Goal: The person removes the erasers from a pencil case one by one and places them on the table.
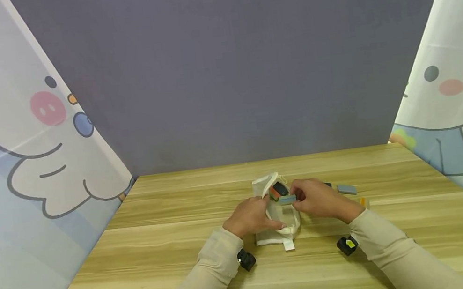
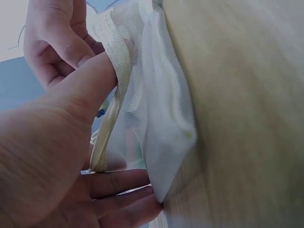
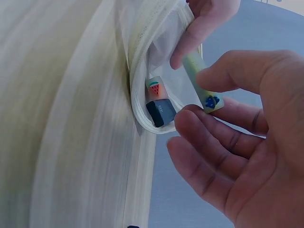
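Note:
A white mesh zipper pouch (image 1: 260, 188) lies on the table with its mouth spread. My left hand (image 1: 250, 215) grips its zippered rim, the thumb hooked inside the opening and the other fingers outside. Between thumb and fingertips, my right hand (image 1: 318, 199) pinches a small pale green bar (image 3: 212, 101) with a dark blue print, held at the pouch mouth. Inside the pouch sit a small piece with a watermelon print (image 3: 156, 89) and a black block (image 3: 161, 112), side by side. The lower inside of the pouch is partly hidden by my left hand.
To the right of my right hand lie a flat grey-blue block (image 1: 347, 189) and a small orange piece (image 1: 362, 202). A dark object (image 1: 327, 184) shows partly behind that hand. A grey panel (image 1: 226, 93) stands along the table's (image 1: 172, 226) back edge.

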`<act>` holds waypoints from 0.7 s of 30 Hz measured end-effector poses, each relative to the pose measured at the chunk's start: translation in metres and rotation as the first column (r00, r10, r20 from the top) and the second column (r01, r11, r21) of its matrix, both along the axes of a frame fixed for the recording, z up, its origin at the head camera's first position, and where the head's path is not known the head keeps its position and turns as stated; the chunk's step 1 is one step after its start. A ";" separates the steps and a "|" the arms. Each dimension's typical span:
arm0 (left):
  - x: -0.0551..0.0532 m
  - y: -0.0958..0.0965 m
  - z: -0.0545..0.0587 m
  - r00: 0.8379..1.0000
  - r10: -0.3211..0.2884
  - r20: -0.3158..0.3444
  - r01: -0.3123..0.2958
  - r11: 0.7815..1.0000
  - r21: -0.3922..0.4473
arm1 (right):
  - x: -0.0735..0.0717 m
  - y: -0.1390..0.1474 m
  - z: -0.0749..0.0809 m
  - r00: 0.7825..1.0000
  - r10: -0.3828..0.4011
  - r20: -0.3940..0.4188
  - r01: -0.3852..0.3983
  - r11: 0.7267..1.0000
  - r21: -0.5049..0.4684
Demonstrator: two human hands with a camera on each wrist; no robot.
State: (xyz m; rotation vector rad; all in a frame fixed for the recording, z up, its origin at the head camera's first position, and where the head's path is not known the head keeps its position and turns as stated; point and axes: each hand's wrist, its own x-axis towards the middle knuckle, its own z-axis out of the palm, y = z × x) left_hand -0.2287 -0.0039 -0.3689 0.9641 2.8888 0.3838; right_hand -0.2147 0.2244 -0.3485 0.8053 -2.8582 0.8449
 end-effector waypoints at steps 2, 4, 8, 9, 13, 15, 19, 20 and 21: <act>0.000 0.001 -0.001 1.000 0.001 -0.006 -0.001 1.000 -0.010 | 0.001 0.001 0.001 1.000 0.000 -0.003 0.000 1.000 -0.005; 0.000 0.001 -0.001 1.000 0.003 -0.008 -0.003 1.000 -0.014 | 0.002 0.002 0.001 1.000 0.002 -0.006 -0.002 1.000 -0.006; 0.000 0.003 -0.001 1.000 -0.001 -0.016 0.000 1.000 -0.025 | 0.003 0.004 0.001 1.000 0.003 0.001 -0.003 1.000 -0.017; 0.000 0.003 -0.001 1.000 -0.001 -0.020 0.000 1.000 -0.030 | 0.003 0.005 0.001 1.000 -0.002 0.002 0.002 1.000 -0.019; 0.001 0.005 -0.003 0.999 0.007 -0.043 -0.009 0.998 -0.056 | 0.004 0.007 0.002 1.000 -0.011 0.010 0.011 0.999 -0.032; 0.001 0.006 -0.004 0.998 0.006 -0.060 -0.010 0.998 -0.060 | 0.004 0.009 0.003 1.000 -0.014 0.019 0.015 0.999 -0.041; 0.000 0.006 -0.004 0.997 -0.001 -0.080 -0.004 0.998 -0.060 | 0.003 0.012 0.006 0.999 -0.004 0.032 0.006 0.998 -0.057; 0.000 0.006 -0.003 0.997 0.000 -0.081 -0.005 0.998 -0.056 | 0.002 0.012 0.007 1.000 -0.001 0.027 0.002 0.998 -0.057; 0.000 0.005 -0.003 0.997 0.004 -0.082 -0.009 0.999 -0.054 | 0.000 0.012 0.008 1.000 0.002 0.020 -0.001 0.998 -0.059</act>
